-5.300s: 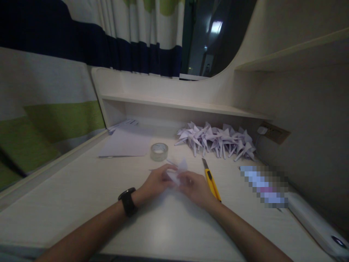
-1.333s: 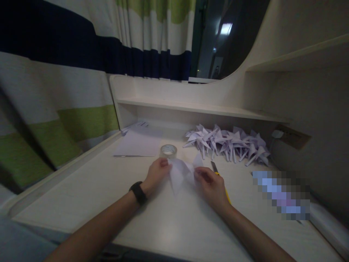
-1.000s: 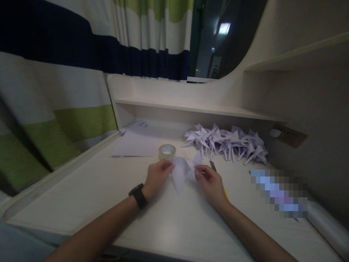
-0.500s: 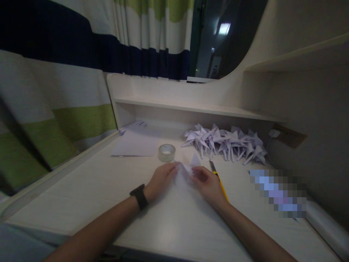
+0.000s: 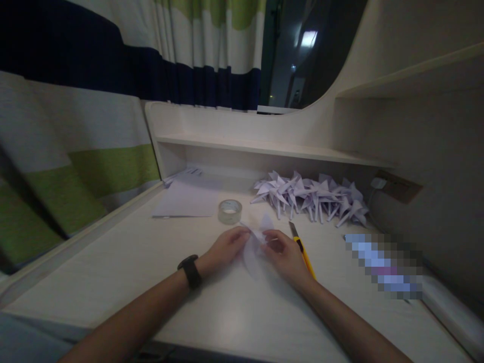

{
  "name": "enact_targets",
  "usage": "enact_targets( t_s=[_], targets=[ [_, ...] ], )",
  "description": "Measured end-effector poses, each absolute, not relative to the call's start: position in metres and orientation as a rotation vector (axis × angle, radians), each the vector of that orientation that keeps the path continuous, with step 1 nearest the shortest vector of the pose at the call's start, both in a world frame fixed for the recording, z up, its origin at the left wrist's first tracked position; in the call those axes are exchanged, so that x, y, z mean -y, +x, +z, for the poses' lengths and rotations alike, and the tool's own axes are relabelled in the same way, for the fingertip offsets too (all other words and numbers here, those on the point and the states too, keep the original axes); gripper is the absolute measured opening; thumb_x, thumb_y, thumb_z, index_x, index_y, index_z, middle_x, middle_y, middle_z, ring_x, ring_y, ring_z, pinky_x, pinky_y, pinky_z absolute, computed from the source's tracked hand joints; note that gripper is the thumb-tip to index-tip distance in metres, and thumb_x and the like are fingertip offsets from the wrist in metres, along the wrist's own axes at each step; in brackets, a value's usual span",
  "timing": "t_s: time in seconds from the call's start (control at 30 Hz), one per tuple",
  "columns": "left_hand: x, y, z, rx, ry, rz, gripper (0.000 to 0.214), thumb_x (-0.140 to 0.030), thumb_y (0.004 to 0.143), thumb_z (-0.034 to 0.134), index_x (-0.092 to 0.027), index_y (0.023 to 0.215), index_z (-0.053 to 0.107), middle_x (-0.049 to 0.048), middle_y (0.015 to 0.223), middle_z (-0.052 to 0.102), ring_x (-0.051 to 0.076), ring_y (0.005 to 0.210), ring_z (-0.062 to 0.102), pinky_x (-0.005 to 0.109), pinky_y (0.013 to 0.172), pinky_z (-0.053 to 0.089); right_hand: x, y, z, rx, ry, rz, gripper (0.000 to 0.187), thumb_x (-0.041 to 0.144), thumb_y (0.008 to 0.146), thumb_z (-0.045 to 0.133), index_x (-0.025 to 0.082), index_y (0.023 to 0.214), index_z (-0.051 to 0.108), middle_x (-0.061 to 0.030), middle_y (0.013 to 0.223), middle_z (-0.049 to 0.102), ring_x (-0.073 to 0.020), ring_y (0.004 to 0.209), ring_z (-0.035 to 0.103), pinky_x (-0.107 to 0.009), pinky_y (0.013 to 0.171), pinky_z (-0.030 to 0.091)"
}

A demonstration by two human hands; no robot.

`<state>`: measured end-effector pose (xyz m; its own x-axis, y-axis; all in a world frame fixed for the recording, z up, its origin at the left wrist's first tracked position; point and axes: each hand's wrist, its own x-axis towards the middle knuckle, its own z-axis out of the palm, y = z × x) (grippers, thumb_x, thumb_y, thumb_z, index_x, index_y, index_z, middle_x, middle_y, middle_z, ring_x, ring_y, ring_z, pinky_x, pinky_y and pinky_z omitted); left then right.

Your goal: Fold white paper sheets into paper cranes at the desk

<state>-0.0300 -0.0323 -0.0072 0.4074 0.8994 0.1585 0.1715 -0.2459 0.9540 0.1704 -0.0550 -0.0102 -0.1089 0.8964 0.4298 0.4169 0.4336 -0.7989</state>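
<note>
The left hand [image 5: 223, 249] and right hand [image 5: 285, 254] each pinched a side of the paper [image 5: 254, 256] between them at mid-desk [image 5: 151, 262], equally near. Its long axis pointed toward the front edge.

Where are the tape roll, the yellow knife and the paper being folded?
tape roll [image 5: 229, 218]: head view, front wall of the ring.
yellow knife [image 5: 307, 261]: head view, middle of its yellow handle.
folded paper [image 5: 254, 253]: head view, its pale lower flap.
</note>
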Motion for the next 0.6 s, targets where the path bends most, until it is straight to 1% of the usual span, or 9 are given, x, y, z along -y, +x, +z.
enact_targets(
  t_s=[0.1,0.23,0.4,0.53,0.6],
  targets=[
    [0.033,-0.031,-0.007,-0.879,1.657,0.868,0.039,-0.053,0.088,0.048,-0.016,0.099,0.056,-0.0060,0.052,0.048,0.007,0.037,0.039,0.018,0.037,0.031,0.055,0.170,-0.010,1.706,-1.125,0.660,0.028,0.029,0.079,0.064,0.018,0.104,0.062,-0.0060,0.093,0.067,-0.0161,0.074,0.066,-0.029,0.067,0.056],
    [0.034,-0.032,-0.008,-0.872,1.630,0.757,0.038,-0.056,0.087,0.048,-0.019,0.097,0.050,-0.0078,0.050,0.047,0.007,0.034,0.039,0.017,0.034,0.029,0.056,0.170,-0.009,1.676,-1.105,0.717,0.029,0.029,0.079,0.063,0.017,0.105,0.061,-0.0062,0.091,0.067,-0.0162,0.071,0.065,-0.029,0.063,0.055],
    [0.041,-0.033,0.001,-0.894,1.735,0.715,0.038,-0.055,0.087,0.049,-0.019,0.097,0.056,-0.0057,0.051,0.049,0.008,0.036,0.041,0.019,0.036,0.029,0.054,0.171,-0.009,1.659,-1.075,0.726,0.029,0.029,0.078,0.064,0.017,0.104,0.061,-0.0055,0.089,0.066,-0.0165,0.072,0.065,-0.028,0.064,0.055],
    [0.044,-0.033,0.002,-0.964,1.838,0.795,0.030,-0.048,0.086,0.053,-0.019,0.090,0.060,-0.0035,0.055,0.054,0.009,0.041,0.043,0.021,0.041,0.032,0.054,0.170,-0.009,1.635,-1.079,0.716,0.029,0.030,0.077,0.065,0.018,0.103,0.062,-0.0045,0.089,0.064,-0.0154,0.071,0.064,-0.027,0.061,0.054],
    [0.043,-0.033,-0.001,-0.998,1.866,0.828,0.027,-0.044,0.086,0.054,-0.019,0.089,0.062,-0.0024,0.057,0.056,0.011,0.043,0.046,0.022,0.044,0.035,0.055,0.169,-0.008,1.627,-1.074,0.747,0.029,0.030,0.077,0.065,0.018,0.103,0.062,-0.0038,0.089,0.063,-0.0143,0.068,0.063,-0.027,0.060,0.054]
  ],
)
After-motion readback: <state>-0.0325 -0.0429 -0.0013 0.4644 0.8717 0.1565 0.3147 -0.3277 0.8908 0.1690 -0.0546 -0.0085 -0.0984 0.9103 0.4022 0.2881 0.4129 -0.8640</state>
